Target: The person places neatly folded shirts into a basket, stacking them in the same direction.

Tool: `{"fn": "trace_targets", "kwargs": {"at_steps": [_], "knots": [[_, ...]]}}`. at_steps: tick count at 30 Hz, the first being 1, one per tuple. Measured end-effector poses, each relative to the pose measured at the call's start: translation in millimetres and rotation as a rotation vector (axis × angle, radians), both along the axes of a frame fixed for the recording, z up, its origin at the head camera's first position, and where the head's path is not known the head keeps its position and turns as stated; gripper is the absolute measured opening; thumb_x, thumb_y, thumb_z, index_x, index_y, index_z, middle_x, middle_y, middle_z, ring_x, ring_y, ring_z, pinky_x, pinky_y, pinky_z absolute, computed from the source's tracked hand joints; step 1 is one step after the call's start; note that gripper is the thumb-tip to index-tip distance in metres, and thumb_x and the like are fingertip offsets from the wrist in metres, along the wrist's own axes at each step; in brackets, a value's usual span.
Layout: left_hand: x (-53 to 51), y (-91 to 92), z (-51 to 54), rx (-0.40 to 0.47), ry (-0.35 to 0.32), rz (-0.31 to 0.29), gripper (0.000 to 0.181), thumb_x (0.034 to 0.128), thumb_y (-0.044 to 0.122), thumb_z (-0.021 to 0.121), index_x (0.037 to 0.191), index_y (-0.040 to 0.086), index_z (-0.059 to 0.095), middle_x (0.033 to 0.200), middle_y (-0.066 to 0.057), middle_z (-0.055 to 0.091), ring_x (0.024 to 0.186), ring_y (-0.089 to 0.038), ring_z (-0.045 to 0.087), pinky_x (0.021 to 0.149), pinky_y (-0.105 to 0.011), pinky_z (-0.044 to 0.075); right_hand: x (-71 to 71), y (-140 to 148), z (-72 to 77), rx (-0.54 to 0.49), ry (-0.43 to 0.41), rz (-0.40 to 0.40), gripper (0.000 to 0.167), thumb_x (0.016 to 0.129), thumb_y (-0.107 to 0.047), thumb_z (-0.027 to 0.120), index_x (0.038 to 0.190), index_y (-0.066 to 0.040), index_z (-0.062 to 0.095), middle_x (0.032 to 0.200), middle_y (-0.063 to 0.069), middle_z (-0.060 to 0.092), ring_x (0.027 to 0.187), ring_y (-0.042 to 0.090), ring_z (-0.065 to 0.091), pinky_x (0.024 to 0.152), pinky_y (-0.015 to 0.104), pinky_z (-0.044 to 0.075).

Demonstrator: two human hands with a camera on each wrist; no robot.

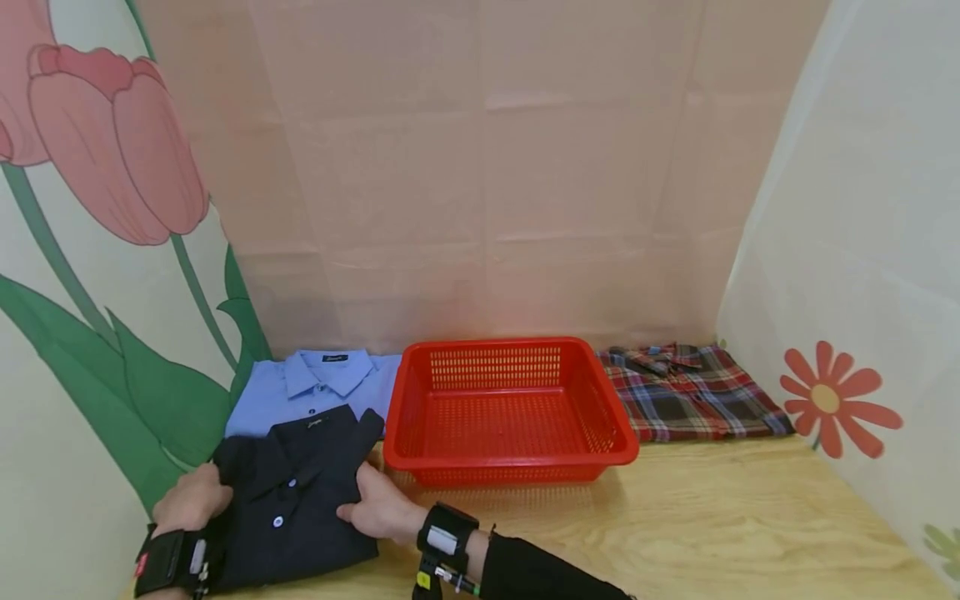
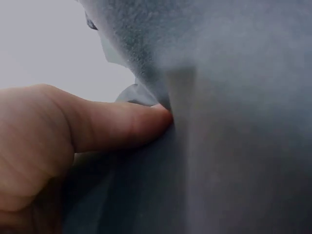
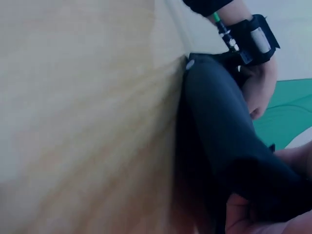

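A folded black shirt (image 1: 300,508) with a collar and light buttons lies at the left of the table in the head view, slightly raised at its sides. My left hand (image 1: 193,498) grips its left edge; in the left wrist view the thumb (image 2: 112,126) presses against the dark cloth (image 2: 136,190). At the opposite edge, my right hand (image 1: 384,507) holds the shirt with its thumb on top, the other fingers mostly hidden beneath the fabric. The right wrist view shows the folded cloth (image 3: 219,117) lifted at an angle between both hands.
Behind the black shirt lies a folded light blue shirt (image 1: 262,396), partly covered by it. A red plastic basket (image 1: 510,462) stands at the middle. Right of it is a folded plaid shirt (image 1: 705,400). Walls enclose the wooden table (image 1: 712,517) at the back and sides.
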State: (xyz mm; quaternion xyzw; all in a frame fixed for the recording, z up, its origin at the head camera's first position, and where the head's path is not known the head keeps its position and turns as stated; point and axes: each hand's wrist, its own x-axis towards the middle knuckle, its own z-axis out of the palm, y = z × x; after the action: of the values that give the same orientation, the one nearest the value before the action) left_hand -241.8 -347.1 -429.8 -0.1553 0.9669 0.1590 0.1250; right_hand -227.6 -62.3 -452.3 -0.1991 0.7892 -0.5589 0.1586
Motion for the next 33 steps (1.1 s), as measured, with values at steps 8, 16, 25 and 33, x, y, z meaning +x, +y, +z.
{"fn": "trace_targets", "kwargs": {"at_steps": [8,16,25,33], "knots": [[0.3,4.2,6.5,0.012,-0.016,-0.025,0.038,0.0905,0.012,0.047,0.117,-0.015,0.05,0.109,-0.036,0.055,0.093,-0.046,0.058,0.076,-0.058,0.047,1.9,1.8,14.4,0.036,0.219,0.053,0.06,0.092,-0.008,0.065,0.145,-0.013,0.039,0.137,-0.002,0.057,0.121,0.006,0.053,0.107,0.03,0.043],[6.0,9.9,13.7,0.018,0.123,0.0,0.046,0.0984,0.023,0.042,0.127,-0.013,0.042,0.123,-0.044,0.048,0.103,-0.062,0.052,0.076,-0.068,0.046,4.5,2.2,24.0,-0.01,0.308,0.013,0.06,0.093,-0.007,0.063,0.147,-0.013,0.037,0.138,0.001,0.057,0.123,0.008,0.054,0.107,0.029,0.043],[10.3,10.4,17.1,0.003,0.344,0.026,0.049,0.1048,0.04,0.031,0.114,-0.007,0.043,0.113,-0.046,0.052,0.089,-0.062,0.056,0.061,-0.062,0.045,1.2,8.0,40.2,-0.108,0.292,-0.001,0.069,0.096,-0.01,0.058,0.155,-0.013,0.022,0.151,0.002,0.044,0.134,0.011,0.046,0.114,0.037,0.036],[12.1,20.0,17.6,0.0,0.512,0.049,0.048,0.1057,0.041,0.029,0.109,-0.004,0.045,0.104,-0.045,0.055,0.082,-0.061,0.057,0.055,-0.061,0.044,-4.2,16.1,48.8,-0.227,0.237,-0.064,0.074,0.097,-0.008,0.05,0.158,-0.012,0.009,0.161,-0.003,0.025,0.145,0.013,0.028,0.12,0.043,0.024]]}}
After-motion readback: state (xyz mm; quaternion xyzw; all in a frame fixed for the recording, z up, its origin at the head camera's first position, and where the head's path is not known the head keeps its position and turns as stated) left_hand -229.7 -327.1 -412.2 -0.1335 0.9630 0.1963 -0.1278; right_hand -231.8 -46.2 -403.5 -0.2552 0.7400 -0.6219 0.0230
